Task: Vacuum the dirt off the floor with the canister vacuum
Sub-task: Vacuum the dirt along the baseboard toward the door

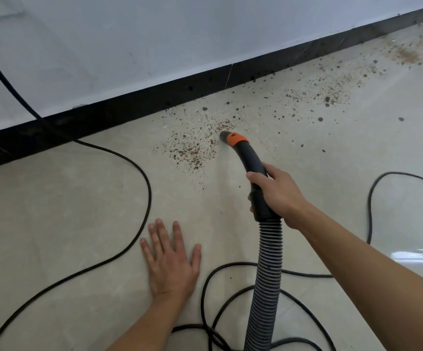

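Vacuum nozzle (232,138) at the dirt (195,150)
The right hand (278,193) grips the handle (252,163); the left hand (172,262), at its 8 o'clock, lies flat, fingers spread.

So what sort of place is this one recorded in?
Likely an indoor room, which kind I cannot tell: glossy beige floor tiles, a black skirting board under a plain white wall, and a black power cable looping across the floor.

ribbed hose (268,274) runs off the bottom edge, black cord (150,196) leaves frame left and right, right hand (278,196) fingers mostly hidden round the handle (254,171), nozzle (233,139) mouth faces away, far dirt (408,53) kinda smeary
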`<move>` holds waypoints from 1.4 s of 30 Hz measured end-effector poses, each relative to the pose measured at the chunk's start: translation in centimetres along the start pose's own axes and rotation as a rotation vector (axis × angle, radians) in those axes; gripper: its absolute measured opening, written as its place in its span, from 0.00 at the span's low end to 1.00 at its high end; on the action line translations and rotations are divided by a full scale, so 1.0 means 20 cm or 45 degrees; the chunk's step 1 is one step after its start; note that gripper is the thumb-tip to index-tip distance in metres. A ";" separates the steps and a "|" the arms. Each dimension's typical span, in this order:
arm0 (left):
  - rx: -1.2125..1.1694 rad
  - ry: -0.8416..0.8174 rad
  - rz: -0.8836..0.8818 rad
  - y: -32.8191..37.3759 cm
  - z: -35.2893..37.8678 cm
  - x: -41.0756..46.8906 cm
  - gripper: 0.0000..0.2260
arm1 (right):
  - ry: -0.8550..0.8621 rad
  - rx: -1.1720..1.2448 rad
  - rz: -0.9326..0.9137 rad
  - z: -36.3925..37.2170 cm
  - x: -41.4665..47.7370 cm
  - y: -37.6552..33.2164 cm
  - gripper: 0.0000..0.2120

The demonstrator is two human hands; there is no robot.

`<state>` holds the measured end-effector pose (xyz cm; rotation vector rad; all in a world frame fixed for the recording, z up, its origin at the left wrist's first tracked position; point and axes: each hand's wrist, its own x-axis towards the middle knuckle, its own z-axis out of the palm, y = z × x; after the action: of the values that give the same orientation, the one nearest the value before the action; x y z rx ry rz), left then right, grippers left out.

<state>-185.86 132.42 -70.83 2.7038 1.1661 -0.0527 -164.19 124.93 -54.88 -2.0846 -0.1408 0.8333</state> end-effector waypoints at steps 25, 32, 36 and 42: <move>0.060 0.002 -0.032 0.00 -0.02 0.01 0.34 | -0.067 0.126 0.115 -0.20 -0.19 0.07 0.08; 0.045 0.024 -0.052 0.00 0.00 0.01 0.33 | 0.034 0.104 0.206 -0.36 -0.46 0.19 0.06; 0.035 0.033 -0.052 0.00 0.00 0.01 0.33 | -0.105 0.125 0.243 -0.32 -0.62 0.26 0.09; 0.021 0.053 -0.058 0.01 0.00 0.01 0.33 | -0.025 0.116 0.185 -0.29 -0.65 0.32 0.11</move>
<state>-185.64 132.41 -70.78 2.7054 1.2443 -0.0126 -172.02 111.95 -50.77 -2.0193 0.0385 0.9299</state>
